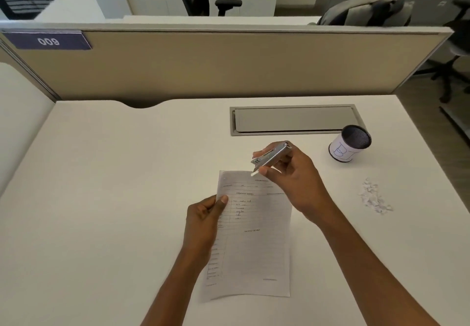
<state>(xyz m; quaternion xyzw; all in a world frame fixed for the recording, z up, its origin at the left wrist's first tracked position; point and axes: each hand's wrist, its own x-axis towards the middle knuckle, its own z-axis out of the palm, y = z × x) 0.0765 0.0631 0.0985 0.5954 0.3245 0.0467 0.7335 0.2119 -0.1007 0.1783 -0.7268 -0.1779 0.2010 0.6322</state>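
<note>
Left hand (203, 220) pinched the left edge of the printed form (254, 236), thumb on top, sheet lying mid-desk (114, 185); right hand (292, 173) was curled around a silver stapler (270, 156) held just above the form's far right corner.

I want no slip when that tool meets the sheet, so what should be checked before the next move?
1. Left hand pinches the paper form at its left edge: ok.
2. Right hand grips the metal tool: ok.
3. Tool's tip is at the form's top edge: ok. Whether it touches the sheet: cannot tell.
4. Form lies flat on the desk: not ok, the gripped edge looks lifted.
5. Tool is loaded and working: cannot tell.
6. Mesh cup and scrap pile sit apart from both hands: ok.
</note>
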